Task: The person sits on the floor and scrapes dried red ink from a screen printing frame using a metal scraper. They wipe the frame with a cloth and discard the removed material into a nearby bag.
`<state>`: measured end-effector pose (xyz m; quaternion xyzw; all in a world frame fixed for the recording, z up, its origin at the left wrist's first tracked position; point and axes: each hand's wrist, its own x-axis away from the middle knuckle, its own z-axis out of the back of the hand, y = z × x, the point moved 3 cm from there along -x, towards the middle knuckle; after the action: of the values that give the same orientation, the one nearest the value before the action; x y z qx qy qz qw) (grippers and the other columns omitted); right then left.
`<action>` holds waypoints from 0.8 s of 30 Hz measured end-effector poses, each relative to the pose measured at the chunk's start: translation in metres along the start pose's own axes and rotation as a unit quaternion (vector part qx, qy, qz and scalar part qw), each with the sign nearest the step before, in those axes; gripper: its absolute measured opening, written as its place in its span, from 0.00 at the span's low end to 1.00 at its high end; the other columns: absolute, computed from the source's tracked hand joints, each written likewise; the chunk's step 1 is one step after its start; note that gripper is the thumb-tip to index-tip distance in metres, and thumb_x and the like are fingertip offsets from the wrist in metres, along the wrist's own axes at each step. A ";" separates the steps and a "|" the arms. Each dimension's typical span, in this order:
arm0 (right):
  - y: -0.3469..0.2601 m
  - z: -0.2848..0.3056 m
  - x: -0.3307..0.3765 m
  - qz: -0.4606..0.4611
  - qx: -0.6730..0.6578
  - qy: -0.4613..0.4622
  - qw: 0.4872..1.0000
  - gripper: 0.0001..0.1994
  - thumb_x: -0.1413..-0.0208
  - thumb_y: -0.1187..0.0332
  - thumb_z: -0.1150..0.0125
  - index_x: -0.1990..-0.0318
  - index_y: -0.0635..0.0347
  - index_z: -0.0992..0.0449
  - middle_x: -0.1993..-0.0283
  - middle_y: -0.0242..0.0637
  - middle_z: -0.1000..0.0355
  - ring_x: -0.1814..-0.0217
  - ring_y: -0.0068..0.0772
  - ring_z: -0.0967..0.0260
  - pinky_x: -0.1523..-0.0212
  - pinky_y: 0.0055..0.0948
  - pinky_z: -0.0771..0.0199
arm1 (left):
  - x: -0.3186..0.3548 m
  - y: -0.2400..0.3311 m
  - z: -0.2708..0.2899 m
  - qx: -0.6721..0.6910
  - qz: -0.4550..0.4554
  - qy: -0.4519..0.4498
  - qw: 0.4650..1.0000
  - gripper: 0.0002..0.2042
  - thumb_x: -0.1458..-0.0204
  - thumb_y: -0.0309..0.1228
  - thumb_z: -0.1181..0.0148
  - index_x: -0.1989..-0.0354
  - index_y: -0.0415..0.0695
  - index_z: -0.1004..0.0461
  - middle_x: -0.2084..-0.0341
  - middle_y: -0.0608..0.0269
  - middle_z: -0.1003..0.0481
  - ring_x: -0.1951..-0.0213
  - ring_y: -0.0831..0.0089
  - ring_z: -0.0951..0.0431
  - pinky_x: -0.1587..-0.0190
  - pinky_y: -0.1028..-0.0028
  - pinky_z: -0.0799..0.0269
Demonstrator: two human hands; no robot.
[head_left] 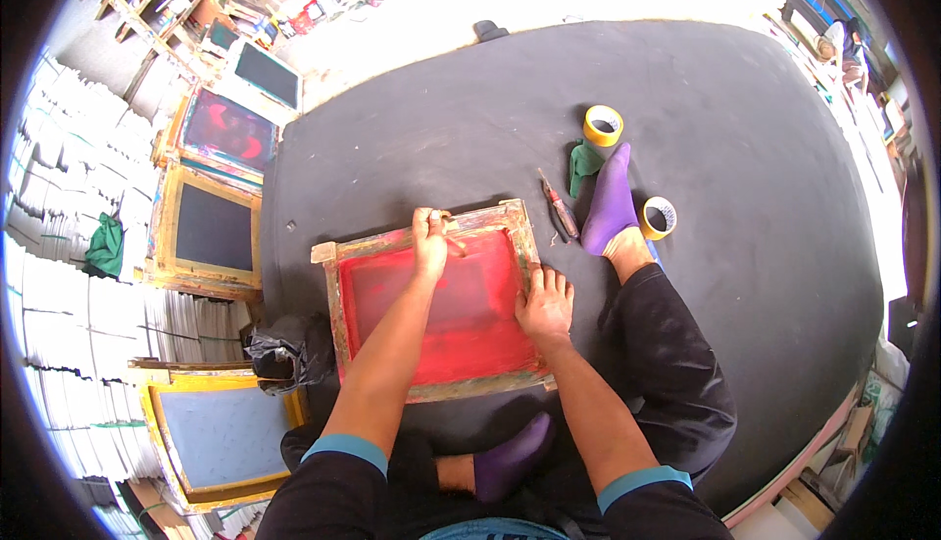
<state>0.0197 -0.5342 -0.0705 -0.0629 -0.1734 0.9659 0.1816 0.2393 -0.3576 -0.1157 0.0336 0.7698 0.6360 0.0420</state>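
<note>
Left hand (429,241) grips perhaps a stick on red frame (431,305); right hand (545,303) flat.

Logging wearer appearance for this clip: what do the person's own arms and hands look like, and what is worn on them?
Both forearms are bare from above the elbow down. The upper arms are in black sleeves, each ending in a light blue band: left sleeve, right sleeve. The left hand and right hand wear no gloves; no rings, watch or bracelets can be made out.
</note>
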 end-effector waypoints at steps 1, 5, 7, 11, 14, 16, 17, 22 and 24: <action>0.003 0.002 0.000 -0.005 0.001 -0.007 1.000 0.32 0.43 0.57 0.39 0.31 0.57 0.35 0.39 0.45 0.32 0.34 0.49 0.36 0.33 0.56 0.38 | 0.005 0.005 -0.009 0.029 0.015 0.011 0.999 0.07 0.28 0.34 0.49 0.59 0.45 0.34 0.71 0.67 0.33 0.71 0.78 0.32 0.72 0.71 0.29; -0.004 0.003 -0.001 0.000 0.000 -0.018 1.000 0.32 0.43 0.57 0.39 0.32 0.59 0.35 0.39 0.45 0.32 0.33 0.50 0.37 0.32 0.56 0.38 | -0.001 0.038 0.001 0.151 0.023 0.068 0.986 0.07 0.28 0.34 0.50 0.61 0.50 0.35 0.78 0.72 0.38 0.79 0.80 0.37 0.80 0.76 0.35; 0.005 0.003 0.000 -0.013 0.011 -0.012 1.000 0.32 0.43 0.57 0.39 0.32 0.59 0.34 0.38 0.45 0.32 0.33 0.50 0.37 0.32 0.56 0.38 | -0.007 0.083 0.011 0.204 0.031 0.053 0.977 0.07 0.28 0.35 0.49 0.61 0.50 0.35 0.79 0.74 0.39 0.80 0.82 0.38 0.80 0.77 0.37; -0.001 0.001 0.001 -0.009 0.015 -0.001 1.000 0.33 0.44 0.57 0.38 0.32 0.59 0.35 0.38 0.45 0.33 0.33 0.51 0.37 0.33 0.57 0.37 | -0.017 0.160 0.067 -0.081 -0.002 0.019 0.997 0.11 0.30 0.39 0.45 0.63 0.47 0.31 0.77 0.72 0.32 0.78 0.79 0.32 0.75 0.73 0.32; -0.001 0.004 0.001 -0.011 0.011 -0.007 1.000 0.34 0.44 0.57 0.37 0.31 0.58 0.37 0.37 0.45 0.33 0.33 0.50 0.37 0.33 0.57 0.37 | -0.003 0.169 0.080 -0.512 -0.016 -0.006 0.859 0.21 0.36 0.50 0.39 0.60 0.41 0.21 0.61 0.52 0.16 0.63 0.62 0.15 0.57 0.61 0.21; 0.000 0.000 0.001 -0.012 0.015 -0.017 1.000 0.34 0.45 0.56 0.37 0.32 0.57 0.37 0.37 0.45 0.33 0.33 0.50 0.37 0.33 0.57 0.37 | 0.016 0.164 0.102 -0.719 0.007 -0.049 0.693 0.24 0.39 0.55 0.39 0.53 0.45 0.18 0.56 0.46 0.17 0.52 0.53 0.16 0.50 0.56 0.22; 0.000 -0.002 0.001 -0.014 0.019 -0.022 0.999 0.34 0.45 0.56 0.37 0.32 0.57 0.37 0.37 0.45 0.33 0.33 0.50 0.37 0.33 0.57 0.37 | 0.022 0.160 0.114 -0.765 0.046 -0.060 0.640 0.24 0.40 0.56 0.40 0.53 0.46 0.17 0.56 0.47 0.17 0.50 0.51 0.17 0.48 0.55 0.22; 0.002 -0.003 0.002 -0.009 0.027 0.005 1.000 0.34 0.45 0.56 0.36 0.32 0.58 0.37 0.39 0.46 0.32 0.32 0.50 0.38 0.33 0.56 0.38 | 0.045 0.162 0.160 -0.744 0.130 -0.075 0.651 0.22 0.38 0.52 0.41 0.59 0.44 0.16 0.55 0.47 0.17 0.55 0.52 0.15 0.50 0.55 0.21; 0.000 -0.001 0.003 -0.015 0.020 0.010 1.000 0.33 0.46 0.59 0.34 0.33 0.55 0.36 0.38 0.44 0.32 0.32 0.50 0.37 0.33 0.55 0.37 | 0.050 0.163 0.176 -0.671 0.104 -0.034 0.733 0.20 0.37 0.48 0.41 0.62 0.41 0.16 0.56 0.47 0.17 0.59 0.54 0.15 0.53 0.56 0.20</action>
<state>0.0175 -0.5326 -0.0713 -0.0661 -0.1528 0.9658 0.1988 0.2085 -0.1495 0.0105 0.0986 0.1328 0.9861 0.0133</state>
